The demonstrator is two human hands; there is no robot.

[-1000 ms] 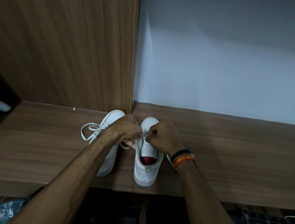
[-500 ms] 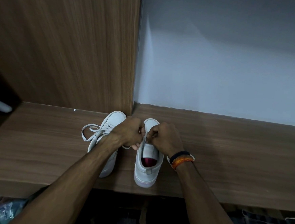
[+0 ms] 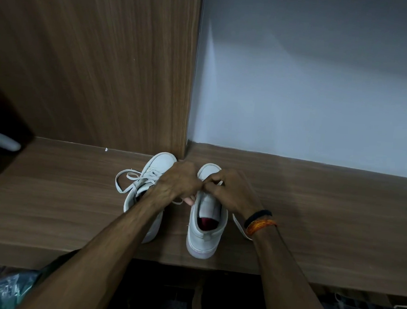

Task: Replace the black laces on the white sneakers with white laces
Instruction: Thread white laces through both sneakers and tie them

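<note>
Comparing with half a second ago, little differs: the two hands have drawn slightly closer together over the right shoe (image 3: 205,224), their knuckles now nearly touching, and both shoes sit where they were. The left hand (image 3: 178,181) is curled tight, its fingers bunched over the shoe's throat; it seems to pinch a white lace (image 3: 218,183), though the lace is mostly hidden under the knuckles. The right hand (image 3: 233,193) is likewise curled, thumb and forefinger pinching a short bit of that lace just above the tongue. A black band and an orange thread (image 3: 261,224) circle the right wrist. The right shoe stands toe toward the back edge of the wooden shelf (image 3: 326,225), heel near the front edge, its red insole showing. The left shoe (image 3: 152,174) lies just beside it, partly under the left forearm, already strung with a white lace whose loops (image 3: 125,181) spill leftward onto the shelf. Another lace end (image 3: 238,226) rests by the right wrist.
</note>
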